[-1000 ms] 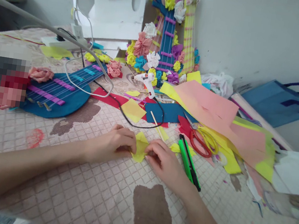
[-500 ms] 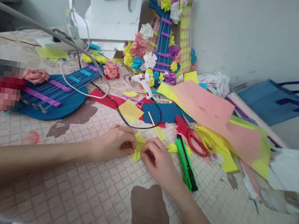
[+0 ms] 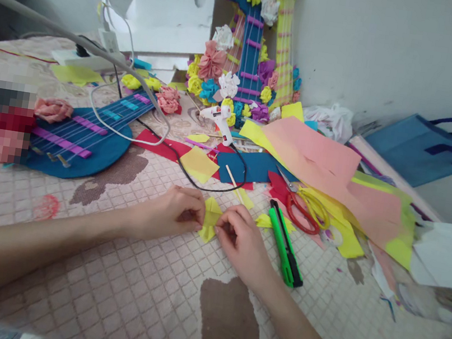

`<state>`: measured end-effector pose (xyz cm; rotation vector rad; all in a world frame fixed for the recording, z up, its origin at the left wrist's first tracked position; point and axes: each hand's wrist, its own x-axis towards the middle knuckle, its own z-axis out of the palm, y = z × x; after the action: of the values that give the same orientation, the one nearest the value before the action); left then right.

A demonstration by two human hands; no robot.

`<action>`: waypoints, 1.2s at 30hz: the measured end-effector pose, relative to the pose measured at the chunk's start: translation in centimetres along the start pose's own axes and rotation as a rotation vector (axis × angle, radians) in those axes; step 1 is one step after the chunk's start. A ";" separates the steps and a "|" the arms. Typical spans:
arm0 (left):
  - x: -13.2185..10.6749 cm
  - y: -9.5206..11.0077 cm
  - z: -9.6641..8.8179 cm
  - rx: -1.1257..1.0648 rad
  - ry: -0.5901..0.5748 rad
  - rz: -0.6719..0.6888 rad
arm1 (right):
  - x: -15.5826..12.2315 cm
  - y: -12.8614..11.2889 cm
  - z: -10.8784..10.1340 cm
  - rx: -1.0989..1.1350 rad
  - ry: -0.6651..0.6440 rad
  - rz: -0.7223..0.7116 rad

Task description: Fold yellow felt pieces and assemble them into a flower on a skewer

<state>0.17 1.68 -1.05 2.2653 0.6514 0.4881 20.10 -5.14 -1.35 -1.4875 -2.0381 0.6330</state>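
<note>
A small folded piece of yellow paper is pinched at its two sides, just above the tablecloth. My left hand grips its left edge with thumb and fingers. On the opposite edge, my right hand pinches it the same way. The green utility knife lies just right of my right hand. Behind it are scissors with red and yellow handles. A thin pale stick and scraps of yellow paper lie beyond my fingers.
A white glue gun stands behind, its black cord looping across the table. At left lies a blue guitar-shaped craft with paper flowers. Pink paper sheets spread at right. Flower-covered craft guitars lean at the back.
The yellow paper's lower part looks more bunched between my fingers. Both hands have stayed in nearly the same place, and the view has shifted slightly.
</note>
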 end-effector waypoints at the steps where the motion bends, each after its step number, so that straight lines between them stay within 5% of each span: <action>1: 0.0 0.1 0.1 0.014 0.014 -0.011 | 0.0 0.0 0.1 -0.008 0.014 -0.001; 21: 0.6 1.0 1.1 0.096 0.111 -0.166 | -0.2 -0.2 0.8 -0.072 0.062 0.046; 36: 0.6 0.8 0.9 0.083 0.106 -0.115 | -0.3 -0.2 0.9 -0.094 0.079 0.034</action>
<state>1.33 1.05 -1.04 2.2760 0.8649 0.5359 19.40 -5.50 -1.95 -1.5781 -2.0104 0.4898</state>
